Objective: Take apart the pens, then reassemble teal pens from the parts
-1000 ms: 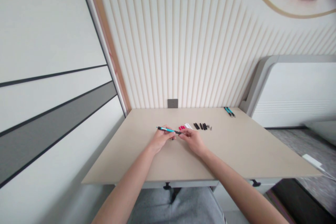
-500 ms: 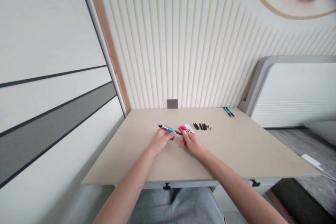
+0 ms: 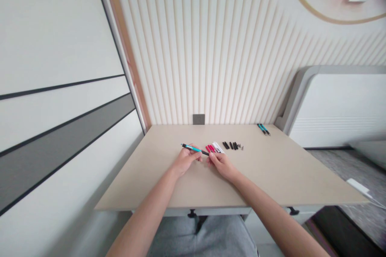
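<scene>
A blue and black pen [image 3: 191, 148] lies slantwise between my hands, above the desk. My left hand [image 3: 184, 160] is closed around its blue barrel, with the clip end pointing left. At the pen's black front part, my right hand [image 3: 221, 164] pinches with thumb and fingers; the very tip is hidden there. Just behind my right hand lie red pen parts [image 3: 210, 148] and white pen parts [image 3: 217, 147], partly covered by the fingers. To their right sit several black pen pieces [image 3: 231, 145] and small silver tips [image 3: 241, 147].
Two blue and black pens [image 3: 263, 129] lie at the back right of the beige desk [image 3: 271, 176]. A ribbed wall with a dark socket [image 3: 198, 119] rises behind. A white cabinet [image 3: 60, 128] stands on the left, and drawer knobs [image 3: 191, 213] show under the front edge.
Both hands stay almost in place on the pen. A small dark thing seen below my left fingers earlier no longer shows. The view has shifted very slightly.
</scene>
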`<state>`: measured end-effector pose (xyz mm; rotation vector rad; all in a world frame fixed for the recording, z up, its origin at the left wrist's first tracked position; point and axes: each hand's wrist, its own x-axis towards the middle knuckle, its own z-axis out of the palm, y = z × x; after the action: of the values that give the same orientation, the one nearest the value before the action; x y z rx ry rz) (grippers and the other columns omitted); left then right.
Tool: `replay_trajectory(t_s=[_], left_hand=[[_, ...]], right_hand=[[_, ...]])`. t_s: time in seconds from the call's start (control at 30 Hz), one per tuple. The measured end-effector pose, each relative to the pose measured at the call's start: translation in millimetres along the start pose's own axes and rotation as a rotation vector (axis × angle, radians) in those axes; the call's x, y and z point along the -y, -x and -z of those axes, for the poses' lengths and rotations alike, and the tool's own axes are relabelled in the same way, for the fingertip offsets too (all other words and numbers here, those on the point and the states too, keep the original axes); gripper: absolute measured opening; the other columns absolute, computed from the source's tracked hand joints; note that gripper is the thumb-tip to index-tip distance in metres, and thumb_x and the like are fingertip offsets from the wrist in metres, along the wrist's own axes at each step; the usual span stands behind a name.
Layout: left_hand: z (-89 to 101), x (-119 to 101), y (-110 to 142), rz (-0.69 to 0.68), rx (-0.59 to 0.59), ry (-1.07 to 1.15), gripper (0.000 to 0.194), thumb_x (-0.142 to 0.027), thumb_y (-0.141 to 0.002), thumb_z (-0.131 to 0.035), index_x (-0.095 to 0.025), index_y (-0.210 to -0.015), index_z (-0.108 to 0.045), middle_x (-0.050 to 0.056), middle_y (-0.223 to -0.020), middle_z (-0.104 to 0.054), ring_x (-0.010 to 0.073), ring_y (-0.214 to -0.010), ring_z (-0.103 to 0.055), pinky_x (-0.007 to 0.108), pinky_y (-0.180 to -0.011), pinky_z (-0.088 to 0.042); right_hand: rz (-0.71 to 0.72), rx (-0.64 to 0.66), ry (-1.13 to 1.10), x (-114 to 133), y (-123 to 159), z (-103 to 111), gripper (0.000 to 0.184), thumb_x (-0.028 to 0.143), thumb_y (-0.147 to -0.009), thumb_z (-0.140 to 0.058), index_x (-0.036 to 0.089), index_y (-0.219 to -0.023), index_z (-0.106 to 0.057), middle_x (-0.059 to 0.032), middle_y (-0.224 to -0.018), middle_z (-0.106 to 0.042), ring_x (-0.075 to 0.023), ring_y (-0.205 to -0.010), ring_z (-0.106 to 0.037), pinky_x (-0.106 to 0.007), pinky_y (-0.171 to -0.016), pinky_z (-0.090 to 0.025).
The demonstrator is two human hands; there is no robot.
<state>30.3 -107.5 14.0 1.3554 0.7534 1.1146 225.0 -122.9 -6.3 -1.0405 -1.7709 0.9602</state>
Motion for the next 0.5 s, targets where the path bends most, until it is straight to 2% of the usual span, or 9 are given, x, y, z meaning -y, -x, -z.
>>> replay_trajectory(t_s=[0.1, 0.2, 0.33, 0.5], left_hand=[[-0.1, 0.7, 0.5, -0.005, -0.004, -0.004, 0.024, -0.029, -0.075, -0.073, -0.015, -0.085, -0.057, -0.001, -0.064, -0.064, 0.0124, -0.062, -0.06, 0.025, -0.068, -0.044], [-1.8, 0.9, 1.4, -0.011, 0.0, -0.015, 0.025, -0.03, -0.075, -0.074, -0.016, -0.085, -0.055, -0.002, -0.064, -0.064, 0.0126, -0.063, -0.06, 0.025, -0.067, -0.044], [-3.5, 0.0, 1.0, -0.022, 0.007, -0.039, 0.025, -0.03, -0.074, -0.074, -0.016, -0.084, -0.055, -0.002, -0.065, -0.063, 0.0125, -0.063, -0.06, 0.025, -0.068, -0.043], [-1.0, -1.2, -0.1, -0.031, -0.011, -0.043, 0.025, -0.031, -0.075, -0.073, -0.015, -0.085, -0.056, -0.001, -0.065, -0.063, 0.0133, -0.063, -0.06, 0.026, -0.068, -0.044]], right_hand=[[0.016, -0.089, 0.049, -5.3, -2.4, 1.9, 0.047, 0.058, -0.089, -0.048, 0.017, -0.072, -0.063, -0.0001, -0.061, -0.056, -0.0132, -0.057, -0.047, -0.026, -0.056, -0.036], [-0.001, -0.129, 0.051, -8.8, -3.1, 1.6, 0.047, 0.057, -0.09, -0.048, 0.017, -0.067, -0.06, 0.0005, -0.057, -0.054, -0.0124, -0.054, -0.045, -0.026, -0.054, -0.034], [-0.047, -0.107, 0.024, -6.5, -1.1, -0.2, 0.055, 0.057, -0.094, -0.035, 0.017, -0.065, -0.06, -0.001, -0.054, -0.055, -0.0131, -0.051, -0.048, -0.026, -0.053, -0.036], [0.059, -0.027, 0.059, 2.4, 3.5, 2.3, 0.05, 0.057, -0.093, -0.04, 0.018, -0.072, -0.063, -0.0022, -0.064, -0.06, -0.0146, -0.06, -0.053, -0.026, -0.059, -0.041]])
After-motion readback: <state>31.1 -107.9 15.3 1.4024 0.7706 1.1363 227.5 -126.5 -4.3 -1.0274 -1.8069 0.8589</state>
